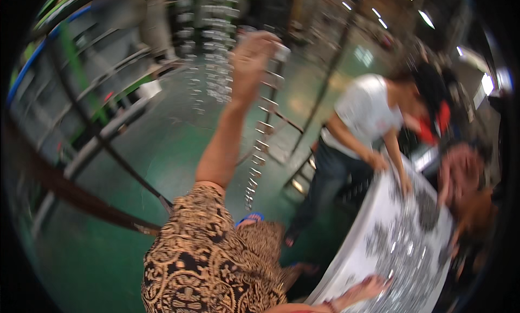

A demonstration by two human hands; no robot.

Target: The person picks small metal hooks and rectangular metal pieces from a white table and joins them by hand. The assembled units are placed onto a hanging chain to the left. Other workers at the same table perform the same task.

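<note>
My left arm, in a black-and-tan patterned sleeve, is stretched far forward. At its end my left hand [253, 54] is closed at the top of a hanging strand of small shiny metal pieces [261, 145]; blur softens its fingers. The strand drops past my forearm toward the floor. At the lower right my right hand [364, 291] reaches over a white-topped table [346, 256]. Its fingertips are close to a heap of loose silvery metal pieces [409, 259]. They are smeared by motion, so whether they hold a piece does not show.
More strands of metal pieces [216, 47] hang at the upper middle. A co-worker in a white shirt [363, 104] leans over the table's far side; another person [460, 177] is at its right. Dark bars [116, 158] and green-framed machinery [81, 69] stand left above a green floor [116, 204].
</note>
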